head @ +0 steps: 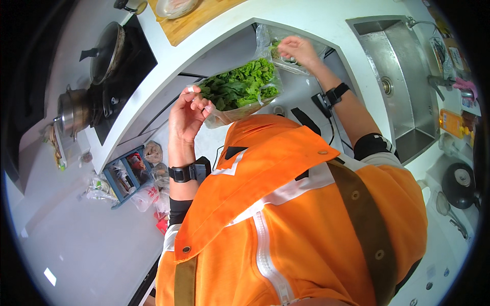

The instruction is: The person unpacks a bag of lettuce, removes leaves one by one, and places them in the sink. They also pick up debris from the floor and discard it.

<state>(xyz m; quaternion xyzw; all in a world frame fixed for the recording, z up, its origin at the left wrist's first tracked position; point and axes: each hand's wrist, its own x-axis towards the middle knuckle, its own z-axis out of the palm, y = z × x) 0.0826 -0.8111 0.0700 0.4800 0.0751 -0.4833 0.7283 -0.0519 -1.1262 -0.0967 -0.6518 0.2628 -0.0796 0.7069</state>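
My left hand pinches the near-left edge of a clear plastic bag. Inside the bag lie leafy greens, frilly and bright on the right, darker and flatter on the left. Farther off, my right hand hovers over a second clear plastic bag, its fingers curled inward and slightly blurred. Some pale green vegetable shows beside those fingertips. Whether the right fingers grip anything cannot be made out. Part of the second bag is hidden behind that hand.
A stainless steel sink is at the right. On the left, a lidded pan and a steel pot stand on a black cooktop. A wooden board bears a plate. A blue rack holds packages.
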